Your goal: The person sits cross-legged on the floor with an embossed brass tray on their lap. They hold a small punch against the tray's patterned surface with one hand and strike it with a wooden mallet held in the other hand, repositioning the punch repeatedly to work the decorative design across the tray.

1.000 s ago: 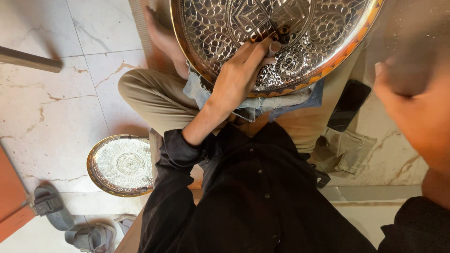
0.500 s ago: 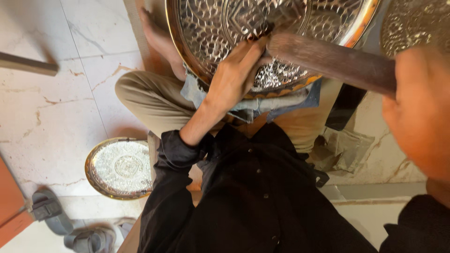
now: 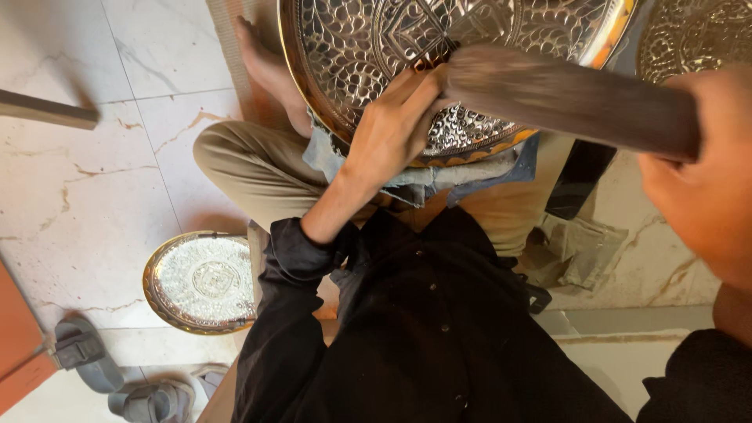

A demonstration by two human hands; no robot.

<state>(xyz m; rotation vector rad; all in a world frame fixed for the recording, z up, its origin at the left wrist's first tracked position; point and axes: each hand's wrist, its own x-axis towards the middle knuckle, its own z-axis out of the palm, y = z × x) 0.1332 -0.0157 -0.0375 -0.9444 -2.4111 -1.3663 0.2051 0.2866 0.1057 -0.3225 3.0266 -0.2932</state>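
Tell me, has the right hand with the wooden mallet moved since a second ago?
Yes. The right hand has swung the wooden mallet leftward until it overlaps the engraved tray.

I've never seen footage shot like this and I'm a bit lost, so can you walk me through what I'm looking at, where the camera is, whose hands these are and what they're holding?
The camera sits on a person's head and looks straight down, so you see their own black shirt, tan trousers and both bare hands. There is no machine here.

The left hand rests on a large patterned metal tray propped on the lap, fingers pinched around a small tool that is mostly hidden. The right hand, close and blurred, grips a dark wooden handle that reaches over the tray; its head can't be made out.

On the marble floor lies a smaller round patterned tray, with grey sandals near it.
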